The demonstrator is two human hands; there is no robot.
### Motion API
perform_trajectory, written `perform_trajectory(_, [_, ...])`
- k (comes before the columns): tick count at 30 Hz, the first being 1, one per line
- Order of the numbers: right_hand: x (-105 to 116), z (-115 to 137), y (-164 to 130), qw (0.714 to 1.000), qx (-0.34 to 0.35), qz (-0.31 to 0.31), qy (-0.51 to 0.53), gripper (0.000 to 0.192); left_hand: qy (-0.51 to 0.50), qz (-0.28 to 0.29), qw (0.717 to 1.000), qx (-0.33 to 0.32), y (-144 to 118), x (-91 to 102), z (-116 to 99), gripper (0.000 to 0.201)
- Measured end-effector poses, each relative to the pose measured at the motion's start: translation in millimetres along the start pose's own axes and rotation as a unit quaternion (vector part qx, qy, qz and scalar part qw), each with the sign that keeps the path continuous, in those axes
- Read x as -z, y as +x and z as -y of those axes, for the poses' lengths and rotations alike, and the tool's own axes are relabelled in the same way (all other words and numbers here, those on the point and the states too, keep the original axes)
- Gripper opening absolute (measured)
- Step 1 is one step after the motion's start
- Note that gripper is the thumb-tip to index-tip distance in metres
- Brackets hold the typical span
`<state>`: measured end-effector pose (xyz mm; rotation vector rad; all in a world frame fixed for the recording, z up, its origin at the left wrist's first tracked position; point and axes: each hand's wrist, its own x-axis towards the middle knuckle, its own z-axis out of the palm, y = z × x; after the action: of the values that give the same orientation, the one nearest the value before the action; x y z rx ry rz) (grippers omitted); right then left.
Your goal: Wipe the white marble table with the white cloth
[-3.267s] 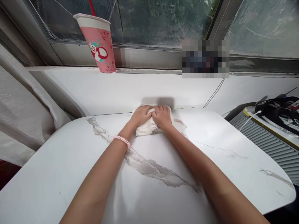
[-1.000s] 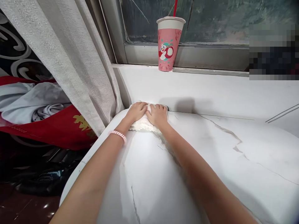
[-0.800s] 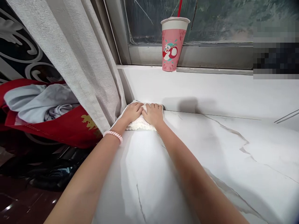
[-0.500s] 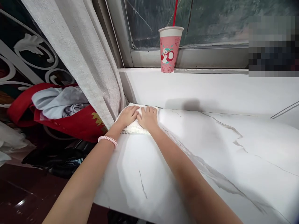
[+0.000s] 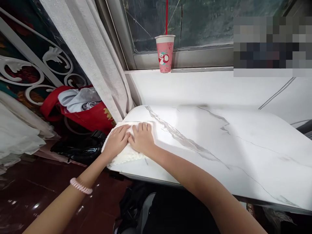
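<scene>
Head view: left hand point(image 5: 116, 140) and right hand point(image 5: 142, 138), grip flat and open, press a nubby white cloth point(image 5: 126, 156) onto the grey-veined marble desk point(image 5: 219, 146).

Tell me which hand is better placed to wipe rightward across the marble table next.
Probably the right hand: it lies on the cloth's inner side, toward the table's open stretch. The left hand sits at the table's left edge.
</scene>
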<state>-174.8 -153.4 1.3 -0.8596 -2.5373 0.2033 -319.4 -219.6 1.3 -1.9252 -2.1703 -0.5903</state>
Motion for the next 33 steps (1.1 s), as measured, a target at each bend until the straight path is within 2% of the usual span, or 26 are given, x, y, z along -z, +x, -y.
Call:
perform_trajectory(4, [8.3,10.3,-30.4,1.0,0.023,0.004,0.009,0.053,0.017,0.005,1.0,0.023,-35.5,11.0,-21.4,0.046])
perform_trajectory(7, [14.4,11.6,-45.1,0.999,0.032,0.011,0.023,0.053,0.03,0.006,0.999,0.031,-49.2,14.5,-34.8,0.045])
perform_trajectory(10, [17.4,8.8,-47.7,0.998,0.042,0.018,0.04,0.05,0.048,0.005,0.998,0.036,-50.9,14.8,-39.7,0.044])
perform_trajectory(14, [14.0,-4.1,-31.7,0.997,0.064,0.016,0.05,0.045,0.07,0.018,0.996,0.048,-36.1,10.7,-38.5,0.042])
perform_trajectory(17, [9.8,-24.1,-8.7,0.995,0.082,0.027,0.053,0.044,0.091,0.022,0.993,0.073,-12.7,2.2,-39.7,0.041])
perform_trajectory(20, [6.6,-51.8,17.9,0.995,0.082,0.036,0.044,0.044,0.097,0.018,0.992,0.084,22.2,-12.8,-42.4,0.039])
perform_trajectory(28, [3.2,-124.8,71.2,0.999,-0.035,0.002,0.017,0.04,0.035,0.028,0.998,0.034,137.3,-62.6,-42.2,0.034])
perform_trajectory(33, [0.9,-152.6,93.5,0.996,-0.088,-0.018,-0.007,0.039,0.009,0.036,0.999,-0.005,185.3,-85.9,-38.0,0.036])
